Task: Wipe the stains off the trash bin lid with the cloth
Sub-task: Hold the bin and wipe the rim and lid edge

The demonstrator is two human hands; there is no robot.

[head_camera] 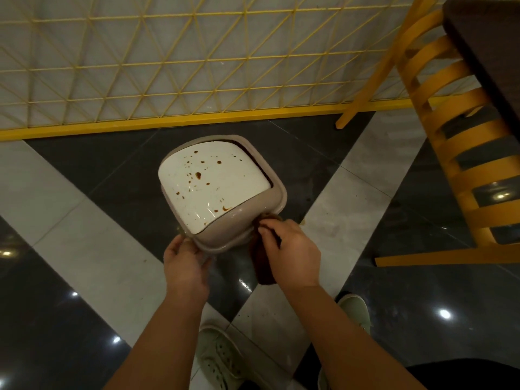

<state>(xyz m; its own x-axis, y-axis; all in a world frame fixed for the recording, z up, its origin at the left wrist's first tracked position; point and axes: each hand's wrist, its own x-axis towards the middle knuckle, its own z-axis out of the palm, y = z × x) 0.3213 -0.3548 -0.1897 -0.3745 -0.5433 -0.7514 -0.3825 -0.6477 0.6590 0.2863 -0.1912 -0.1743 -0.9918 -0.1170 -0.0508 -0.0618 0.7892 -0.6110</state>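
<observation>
While the right hand (291, 256) pinches a dark brown cloth (263, 267) against the lower right corner of the bin's beige rim (278, 190), the left hand (185, 263) clasps the rim's lower edge. At mid-frame the white trash bin lid (213, 182) sits tilted, speckled with brown stains (198, 175). Beyond it run a yellow lattice fence (168, 66) and, at right, a yellow chair (455, 142).
</observation>
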